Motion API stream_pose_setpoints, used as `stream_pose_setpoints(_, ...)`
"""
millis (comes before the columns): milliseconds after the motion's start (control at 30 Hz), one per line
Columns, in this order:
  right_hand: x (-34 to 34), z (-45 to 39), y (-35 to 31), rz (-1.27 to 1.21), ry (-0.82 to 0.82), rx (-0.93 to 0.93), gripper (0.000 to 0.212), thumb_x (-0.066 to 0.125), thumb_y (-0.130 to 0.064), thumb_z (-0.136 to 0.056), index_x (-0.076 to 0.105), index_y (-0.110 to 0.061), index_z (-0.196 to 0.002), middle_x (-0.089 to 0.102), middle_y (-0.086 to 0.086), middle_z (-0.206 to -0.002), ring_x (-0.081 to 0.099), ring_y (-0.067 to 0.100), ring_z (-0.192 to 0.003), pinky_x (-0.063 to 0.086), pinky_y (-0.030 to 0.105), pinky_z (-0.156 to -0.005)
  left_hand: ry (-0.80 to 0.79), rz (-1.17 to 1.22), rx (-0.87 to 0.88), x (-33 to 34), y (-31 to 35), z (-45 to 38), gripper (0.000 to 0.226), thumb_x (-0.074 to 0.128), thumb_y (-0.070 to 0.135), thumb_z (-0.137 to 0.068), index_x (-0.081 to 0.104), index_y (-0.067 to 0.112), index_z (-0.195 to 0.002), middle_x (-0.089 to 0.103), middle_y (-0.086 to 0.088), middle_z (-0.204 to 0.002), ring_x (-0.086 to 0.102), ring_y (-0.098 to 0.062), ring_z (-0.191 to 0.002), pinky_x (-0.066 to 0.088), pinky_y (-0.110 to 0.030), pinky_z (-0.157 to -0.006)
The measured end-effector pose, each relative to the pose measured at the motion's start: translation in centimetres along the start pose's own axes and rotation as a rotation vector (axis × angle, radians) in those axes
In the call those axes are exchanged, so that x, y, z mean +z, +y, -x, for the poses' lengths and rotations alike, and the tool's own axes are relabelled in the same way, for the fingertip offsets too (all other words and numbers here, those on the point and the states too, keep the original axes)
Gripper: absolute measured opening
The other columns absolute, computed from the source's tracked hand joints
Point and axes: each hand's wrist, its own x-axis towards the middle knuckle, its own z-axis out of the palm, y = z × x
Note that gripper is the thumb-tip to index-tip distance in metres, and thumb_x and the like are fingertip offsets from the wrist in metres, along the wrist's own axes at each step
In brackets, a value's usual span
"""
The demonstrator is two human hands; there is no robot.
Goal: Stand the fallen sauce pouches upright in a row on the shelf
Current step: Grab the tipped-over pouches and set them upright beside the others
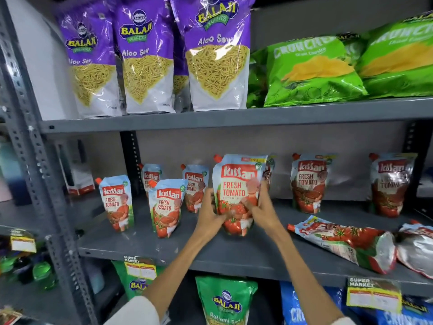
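We've got both hands, left and right, wrapped round one upright ketchup pouch on the shelf.

glossy plastic pouches, matt metal shelf

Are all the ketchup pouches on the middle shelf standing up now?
No, a Kissan ketchup pouch lies flat near the right front edge of the middle shelf.

Both bare forearms reach forward and up. The left hand and right hand face each other, fingers curled, clasping a pouch between them.
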Motion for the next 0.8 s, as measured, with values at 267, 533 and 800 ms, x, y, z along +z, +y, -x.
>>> stream_pose_setpoints(267,0.3,1.1,3.9,-0.009,-0.070,0.038,0.050,0.062,-0.015,-0.093,0.039,-0.024,-0.137,0.056,0.001,-0.137,0.057,0.014,-0.126,0.053,0.032,-0.100,-0.020,-0.040,-0.044,-0.6,-4.5,1.2,0.072,0.088,0.027,-0.071,0.043,0.024,-0.127,0.061,-0.006,-0.124,0.062,-0.024,-0.113,0.057,-0.035,-0.090)
stream_pose_setpoints(533,-6.1,1.6,1.2,0.404,-0.129,0.132,0.027,0.067,-0.018,-0.090,0.057,-0.017,-0.115,0.069,0.007,-0.104,0.067,0.015,-0.088,0.053,0.024,-0.073,0.472,0.209,-0.079,4.7,-0.7,7.0,0.062,0.088,0.007,-0.069,0.050,0.018,-0.116,0.059,-0.012,-0.115,0.060,-0.018,-0.099,0.050,-0.019,-0.084)
stream_pose_setpoints(800,-21.8,-0.4,-3.2,0.799,-0.054,0.464,0.013,0.059,-0.011,-0.094,0.069,-0.011,-0.086,0.062,0.010,-0.084,0.060,0.024,-0.073,0.050,0.037,-0.071,0.073,0.713,-0.653,16.4,5.6,7.9,0.033,0.073,0.001,-0.084,0.056,0.008,-0.111,0.063,-0.013,-0.105,0.064,-0.024,-0.099,0.055,-0.045,-0.096)
